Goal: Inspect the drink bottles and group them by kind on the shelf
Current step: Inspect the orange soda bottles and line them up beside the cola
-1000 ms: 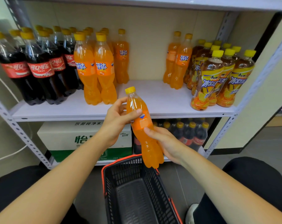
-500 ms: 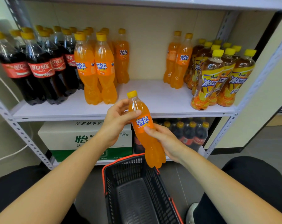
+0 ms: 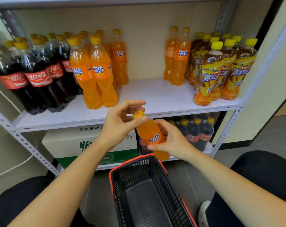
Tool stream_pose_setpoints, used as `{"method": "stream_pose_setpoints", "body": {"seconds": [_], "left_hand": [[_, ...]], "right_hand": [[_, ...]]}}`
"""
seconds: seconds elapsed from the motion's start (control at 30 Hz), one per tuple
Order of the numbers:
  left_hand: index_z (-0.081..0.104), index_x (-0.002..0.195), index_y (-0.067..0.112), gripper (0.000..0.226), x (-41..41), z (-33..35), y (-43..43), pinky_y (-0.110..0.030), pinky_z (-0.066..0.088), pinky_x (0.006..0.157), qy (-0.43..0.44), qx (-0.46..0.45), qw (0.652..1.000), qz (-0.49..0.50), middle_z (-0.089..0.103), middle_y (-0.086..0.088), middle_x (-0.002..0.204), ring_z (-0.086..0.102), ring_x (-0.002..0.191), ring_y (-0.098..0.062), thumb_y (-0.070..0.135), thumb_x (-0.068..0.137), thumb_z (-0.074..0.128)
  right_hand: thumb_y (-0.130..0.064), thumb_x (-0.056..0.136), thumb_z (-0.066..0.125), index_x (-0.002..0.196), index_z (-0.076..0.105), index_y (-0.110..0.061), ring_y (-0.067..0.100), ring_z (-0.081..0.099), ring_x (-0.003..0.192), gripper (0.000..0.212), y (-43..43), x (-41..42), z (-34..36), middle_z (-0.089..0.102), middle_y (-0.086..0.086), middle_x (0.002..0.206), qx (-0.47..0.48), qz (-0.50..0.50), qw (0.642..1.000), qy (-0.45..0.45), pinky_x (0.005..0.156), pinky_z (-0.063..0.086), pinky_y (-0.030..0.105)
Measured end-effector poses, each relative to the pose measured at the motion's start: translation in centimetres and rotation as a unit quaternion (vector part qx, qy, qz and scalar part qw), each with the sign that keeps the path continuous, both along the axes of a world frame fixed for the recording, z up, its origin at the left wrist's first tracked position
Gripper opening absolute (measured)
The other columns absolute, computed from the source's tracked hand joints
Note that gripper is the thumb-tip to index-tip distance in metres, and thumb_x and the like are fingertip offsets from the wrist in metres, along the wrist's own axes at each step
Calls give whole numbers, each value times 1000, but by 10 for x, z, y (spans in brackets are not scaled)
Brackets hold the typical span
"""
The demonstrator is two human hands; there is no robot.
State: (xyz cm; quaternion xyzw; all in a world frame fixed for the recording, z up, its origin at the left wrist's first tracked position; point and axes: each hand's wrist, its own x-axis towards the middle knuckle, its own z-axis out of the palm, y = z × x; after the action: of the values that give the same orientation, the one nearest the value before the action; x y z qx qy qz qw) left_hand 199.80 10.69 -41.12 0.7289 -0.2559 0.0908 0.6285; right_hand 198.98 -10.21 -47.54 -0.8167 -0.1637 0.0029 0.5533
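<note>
Shelf: two orange sodas are standing at one o'clock.
Held bottle: I'm watching left hand pinching its cap, right hand gripping its middle.

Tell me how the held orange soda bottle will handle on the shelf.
The orange soda bottle looks full, so probably heavy for its size. Tall and narrow, it may tip if nudged; laid flat, its round body would likely roll.

glossy clear plastic bottles (shiny labels); matt white shelf; black plastic basket.
</note>
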Motion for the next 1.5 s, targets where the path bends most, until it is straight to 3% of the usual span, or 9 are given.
{"method": "stream_pose_setpoints", "body": {"seconds": [0.17, 0.33, 0.4, 0.47, 0.63, 0.77, 1.0, 1.3, 1.5], "left_hand": [[77, 103, 8, 27, -10, 8, 9, -29, 60, 78, -76, 131, 988, -24, 72, -5, 101, 70, 94, -18, 1, 78, 85], [81, 93, 6, 18, -15, 9, 10, -37, 60, 72, -133, 189, 973, -26, 71, -8, 95, 70, 85, -20, 3, 77, 87], [81, 88, 9, 12, -17, 8, 9, -37, 58, 66, -139, 192, 971, -4, 70, -6, 91, 69, 82, -19, 7, 78, 87], [81, 86, 10, 8, -17, 7, 7, -34, 56, 62, -117, 174, 978, 12, 69, -4, 87, 69, 79, -19, 9, 80, 86], [78, 85, 11, 13, -16, 8, 2, -25, 57, 56, 69, 21, 997, -15, 72, -2, 79, 68, 71, -13, 22, 79, 79], [79, 99, 14, 17, -12, 6, 7, -22, 56, 67, 128, -37, 989, -64, 78, -7, 104, 71, 92, -14, 21, 87, 69], [76, 117, 19, 27, -9, 1, 6, -31, 59, 85, 66, -80, 991, -84, 72, -4, 128, 66, 122, -25, 19, 90, 69], [77, 96, 25, 24, -15, 1, -2, -16, 56, 70, -69, -55, 990, 106, 78, 16, 90, 74, 81, -7, 6, 82, 81], [79, 94, 20, 9, -8, -8, -2, -35, 61, 74, -49, -63, 978, 194, 78, 2, 84, 74, 80, -18, 15, 87, 80]], "right_hand": [[-17, 69, 94, 134, 52, -30, 8, 63, 114, 78, -10, -1, -6, 63, -8, 125, -53, -9, 998, -33, 98, 55, 36], [-22, 68, 94, 128, 52, -45, -3, 58, 115, 77, -17, -1, -2, 60, -27, 120, -101, -7, 992, -80, 92, 48, 16], [-26, 69, 93, 127, 50, -50, -4, 58, 116, 77, -18, -1, 1, 58, -32, 122, -110, -8, 990, -91, 93, 49, 18], [-27, 70, 93, 128, 49, -52, -1, 58, 117, 77, -18, -1, 1, 58, -31, 123, -108, -4, 990, -93, 94, 50, 23], [-28, 71, 92, 132, 50, -49, 0, 60, 116, 77, -16, -4, -1, 62, -22, 123, -94, 4, 993, -71, 96, 51, 26], [-19, 72, 93, 135, 51, -37, 3, 61, 118, 77, -16, -5, 2, 64, -13, 128, -54, 3, 997, -49, 99, 52, 27], [-14, 77, 89, 141, 54, -28, 8, 66, 114, 74, -14, -8, 12, 69, -9, 126, 13, 27, 1000, 1, 97, 56, 30], [-22, 79, 88, 140, 54, -31, 10, 68, 114, 70, -12, -9, 14, 70, -9, 126, 24, 55, 998, 31, 98, 57, 36], [-17, 79, 87, 134, 60, -27, 12, 71, 108, 62, -11, -7, 15, 74, -6, 119, 66, 38, 996, 41, 88, 58, 25]]}}
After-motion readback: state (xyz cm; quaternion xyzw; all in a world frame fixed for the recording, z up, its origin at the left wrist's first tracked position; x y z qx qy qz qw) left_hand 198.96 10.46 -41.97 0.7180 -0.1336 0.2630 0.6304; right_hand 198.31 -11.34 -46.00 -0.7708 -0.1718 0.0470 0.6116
